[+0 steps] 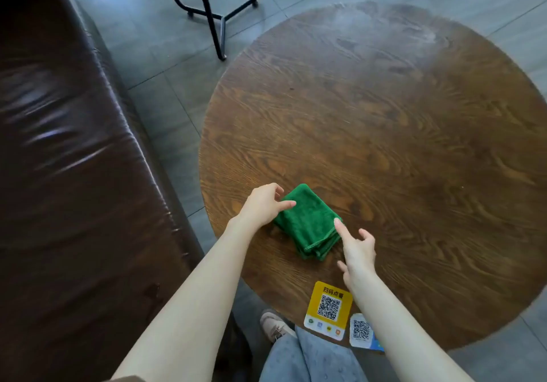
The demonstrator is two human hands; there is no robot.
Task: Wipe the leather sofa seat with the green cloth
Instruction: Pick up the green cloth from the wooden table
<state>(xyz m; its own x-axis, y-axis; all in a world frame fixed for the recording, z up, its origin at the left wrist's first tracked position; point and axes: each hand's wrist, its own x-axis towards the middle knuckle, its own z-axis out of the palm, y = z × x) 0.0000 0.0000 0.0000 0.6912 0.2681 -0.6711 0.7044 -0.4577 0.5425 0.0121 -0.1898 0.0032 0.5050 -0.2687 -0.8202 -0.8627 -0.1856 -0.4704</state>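
Observation:
A folded green cloth (307, 221) lies on the round wooden table (399, 145), near its front left edge. My left hand (263, 204) rests at the cloth's left side, fingers apart and touching its top edge. My right hand (356, 248) is at the cloth's right corner, index finger stretched out onto it, the other fingers spread. Neither hand has a grip on the cloth. The dark brown leather sofa seat (68, 174) fills the left side of the view, shiny and creased.
Two QR-code stickers, a yellow one (328, 309) and a white one (361, 330), sit at the table's near edge. Black metal legs of another table (213, 17) stand on the grey tiled floor (165, 79) beyond. My leg and shoe (275, 325) are below the table.

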